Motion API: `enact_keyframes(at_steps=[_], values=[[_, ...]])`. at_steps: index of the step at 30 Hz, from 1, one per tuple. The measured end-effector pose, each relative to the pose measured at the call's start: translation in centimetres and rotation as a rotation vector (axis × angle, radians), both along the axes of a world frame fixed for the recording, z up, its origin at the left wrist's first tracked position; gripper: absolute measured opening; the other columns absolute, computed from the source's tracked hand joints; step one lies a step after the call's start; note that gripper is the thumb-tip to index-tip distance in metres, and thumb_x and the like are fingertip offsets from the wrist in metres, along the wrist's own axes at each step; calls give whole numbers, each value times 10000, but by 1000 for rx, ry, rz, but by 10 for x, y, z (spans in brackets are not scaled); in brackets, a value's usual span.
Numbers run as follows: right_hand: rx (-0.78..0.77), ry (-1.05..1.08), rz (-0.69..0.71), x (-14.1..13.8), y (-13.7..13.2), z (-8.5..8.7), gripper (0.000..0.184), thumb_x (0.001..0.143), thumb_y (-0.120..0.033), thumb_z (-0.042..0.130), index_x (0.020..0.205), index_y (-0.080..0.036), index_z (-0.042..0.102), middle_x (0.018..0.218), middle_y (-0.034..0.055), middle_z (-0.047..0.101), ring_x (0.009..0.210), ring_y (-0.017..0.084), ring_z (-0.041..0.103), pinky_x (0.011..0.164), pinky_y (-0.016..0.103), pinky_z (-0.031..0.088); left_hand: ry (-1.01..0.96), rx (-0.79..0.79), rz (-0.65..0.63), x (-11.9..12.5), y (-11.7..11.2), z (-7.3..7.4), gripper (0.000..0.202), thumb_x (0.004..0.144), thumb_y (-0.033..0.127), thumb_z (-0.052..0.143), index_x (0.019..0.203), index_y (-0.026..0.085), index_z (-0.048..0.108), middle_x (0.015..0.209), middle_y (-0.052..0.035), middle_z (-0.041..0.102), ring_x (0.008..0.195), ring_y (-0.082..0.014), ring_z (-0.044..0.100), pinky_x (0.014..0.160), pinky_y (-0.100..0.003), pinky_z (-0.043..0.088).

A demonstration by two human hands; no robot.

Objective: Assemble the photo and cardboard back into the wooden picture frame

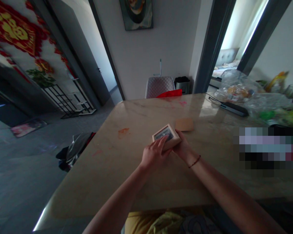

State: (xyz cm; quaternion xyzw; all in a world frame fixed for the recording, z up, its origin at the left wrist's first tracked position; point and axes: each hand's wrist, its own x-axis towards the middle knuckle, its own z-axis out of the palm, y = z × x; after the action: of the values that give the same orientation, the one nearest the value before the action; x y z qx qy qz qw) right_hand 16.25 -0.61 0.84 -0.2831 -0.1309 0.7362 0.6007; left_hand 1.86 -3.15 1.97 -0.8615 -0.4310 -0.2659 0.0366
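Both hands are together over the middle of the table. Between them, tilted up off the tabletop, is a small picture frame point(164, 131) with a thick, pale wooden border and a dark grey picture inside. My right hand point(182, 147) grips its right side and lower corner. My left hand point(154, 153) is closed on the near left edge, with fingertips lying over the front of the picture. The underside of the frame is hidden. Just behind it a flat brown rectangular piece point(185, 124), like card or thin board, lies on the table.
The marble-patterned table point(107, 182) has an orange smear on its left. At the right are a black elongated device point(234, 109) with a cord, clear plastic bags point(266, 102) and a blurred-out patch. A quilted chair point(160, 87) with red cloth stands behind the far edge.
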Motion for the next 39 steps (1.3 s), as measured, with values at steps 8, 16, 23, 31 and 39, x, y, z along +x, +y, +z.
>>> enact_keyframes(at_steps=[8, 16, 23, 31, 39], values=[[58, 18, -11, -3, 3, -5, 303, 806, -380, 441, 792, -158, 647, 726, 54, 697, 668, 171, 645, 654, 282, 509, 27, 19, -6, -2, 0, 3, 419, 822, 424, 516, 1157, 174, 523, 1121, -97, 641, 960, -222, 628, 767, -340, 524], [23, -154, -103, 5, 12, -10, 174, 790, -321, 488, 723, -220, 612, 646, -15, 675, 627, 142, 628, 623, 278, 481, -74, -19, 97, -8, 4, 8, 371, 853, 370, 477, 1178, 192, 491, 1059, -72, 667, 895, -184, 644, 743, -281, 503], [248, -323, -110, -7, -1, 0, 114, 716, -277, 600, 743, -181, 655, 744, 17, 700, 675, 139, 637, 637, 250, 453, -156, -47, 163, -12, 8, 11, 367, 855, 393, 466, 1160, 195, 513, 931, -63, 693, 774, -180, 657, 674, -267, 484], [371, -376, -69, -13, -13, 12, 61, 714, -243, 637, 706, -188, 662, 714, -8, 672, 693, 113, 608, 719, 260, 453, -194, -63, 192, -14, 9, 12, 369, 854, 413, 457, 1141, 191, 525, 881, -55, 695, 704, -161, 645, 631, -247, 468], [355, -295, -115, -13, -12, 13, 25, 698, -215, 666, 699, -191, 665, 785, -11, 677, 771, 99, 598, 785, 222, 436, -221, -87, 246, -15, 11, 15, 362, 859, 428, 432, 1113, 192, 535, 793, -44, 686, 656, -165, 638, 578, -238, 448]])
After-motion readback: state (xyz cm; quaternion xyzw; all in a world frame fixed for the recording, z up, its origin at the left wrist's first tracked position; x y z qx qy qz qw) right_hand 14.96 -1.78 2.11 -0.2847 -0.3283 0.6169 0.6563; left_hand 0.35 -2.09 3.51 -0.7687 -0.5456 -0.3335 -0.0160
